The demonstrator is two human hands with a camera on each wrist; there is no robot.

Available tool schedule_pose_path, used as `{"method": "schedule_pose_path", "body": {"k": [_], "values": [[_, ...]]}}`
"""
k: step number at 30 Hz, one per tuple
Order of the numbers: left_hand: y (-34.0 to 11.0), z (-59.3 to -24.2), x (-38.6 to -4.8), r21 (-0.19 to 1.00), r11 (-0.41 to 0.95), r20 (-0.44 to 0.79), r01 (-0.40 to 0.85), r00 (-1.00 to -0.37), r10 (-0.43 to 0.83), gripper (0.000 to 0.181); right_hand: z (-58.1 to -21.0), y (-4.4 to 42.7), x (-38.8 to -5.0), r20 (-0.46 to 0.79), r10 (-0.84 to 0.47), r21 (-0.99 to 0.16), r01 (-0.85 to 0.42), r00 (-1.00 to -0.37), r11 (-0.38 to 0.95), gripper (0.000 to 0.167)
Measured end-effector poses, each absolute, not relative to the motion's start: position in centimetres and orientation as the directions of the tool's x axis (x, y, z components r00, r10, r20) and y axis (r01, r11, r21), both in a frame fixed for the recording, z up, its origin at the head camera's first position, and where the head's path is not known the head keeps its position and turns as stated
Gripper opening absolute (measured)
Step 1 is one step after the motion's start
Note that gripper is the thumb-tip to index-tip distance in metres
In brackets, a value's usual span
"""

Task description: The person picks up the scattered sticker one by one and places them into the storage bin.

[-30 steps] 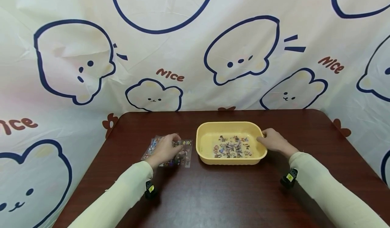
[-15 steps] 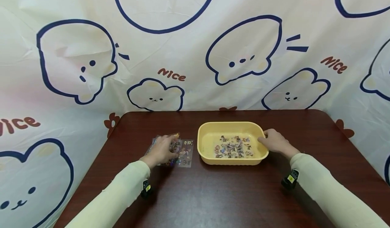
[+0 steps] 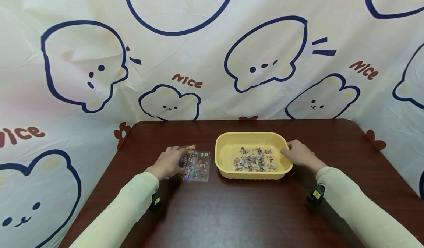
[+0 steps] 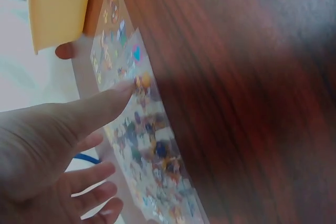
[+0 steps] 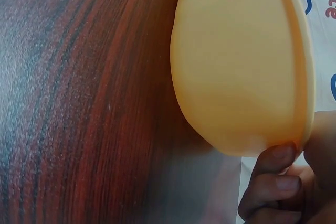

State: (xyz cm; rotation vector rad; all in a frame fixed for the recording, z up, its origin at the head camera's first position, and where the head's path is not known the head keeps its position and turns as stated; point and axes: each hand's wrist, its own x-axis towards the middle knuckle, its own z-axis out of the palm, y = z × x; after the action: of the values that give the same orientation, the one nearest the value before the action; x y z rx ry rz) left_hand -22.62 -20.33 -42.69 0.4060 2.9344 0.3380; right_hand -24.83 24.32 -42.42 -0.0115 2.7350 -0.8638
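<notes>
A yellow plastic basin (image 3: 226, 174) stands on the table, with a clear sticker sheet (image 3: 253, 160) of small cartoon figures on its floor. My right hand (image 3: 300, 154) grips the basin's right end, thumb over the rim and fingers against the outer wall (image 5: 241, 77). To the left of the basin lie overlapping clear sticker sheets (image 3: 200, 167). Over their left part is my left hand (image 3: 168, 162), hiding some of them. In the left wrist view its thumb (image 4: 107, 103) reaches out to the sheets' surface, while the other fingers are loosely bent and apart.
The dark brown wooden table (image 3: 232, 207) extends in front of the basin. Behind it hangs a pale cloth (image 3: 212, 56) printed with cartoon bears, also covering both sides. A black device is strapped at each wrist.
My left hand has slid to the left across the sticker sheets, uncovering more of their right part. The right hand still holds the basin in the same place.
</notes>
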Motion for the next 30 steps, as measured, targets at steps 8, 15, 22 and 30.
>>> {"method": "schedule_pose_path", "body": {"k": [8,15,22,30], "values": [[-20.9,-42.7,-22.9,0.243,0.929,-0.167,0.28,-0.931,0.324,0.068,-42.6,24.4,-24.8,-0.245,-0.093,-0.565,0.065,-0.965,0.823,0.037],[-21.2,-42.9,-23.1,0.267,0.923,-0.169,0.276,-0.93,0.327,0.064,-42.6,24.4,-24.9,-0.239,-0.098,-0.572,0.058,-0.966,0.818,0.037],[-21.2,-42.9,-23.3,0.269,0.926,-0.172,0.266,-0.932,0.318,0.065,-42.6,24.4,-24.9,-0.231,-0.095,-0.567,0.055,-0.968,0.822,0.038],[-21.7,-43.1,-23.9,0.247,0.939,-0.203,0.239,-0.935,0.291,0.081,-42.7,24.4,-24.9,-0.235,-0.093,-0.565,0.058,-0.967,0.823,0.038]]}}
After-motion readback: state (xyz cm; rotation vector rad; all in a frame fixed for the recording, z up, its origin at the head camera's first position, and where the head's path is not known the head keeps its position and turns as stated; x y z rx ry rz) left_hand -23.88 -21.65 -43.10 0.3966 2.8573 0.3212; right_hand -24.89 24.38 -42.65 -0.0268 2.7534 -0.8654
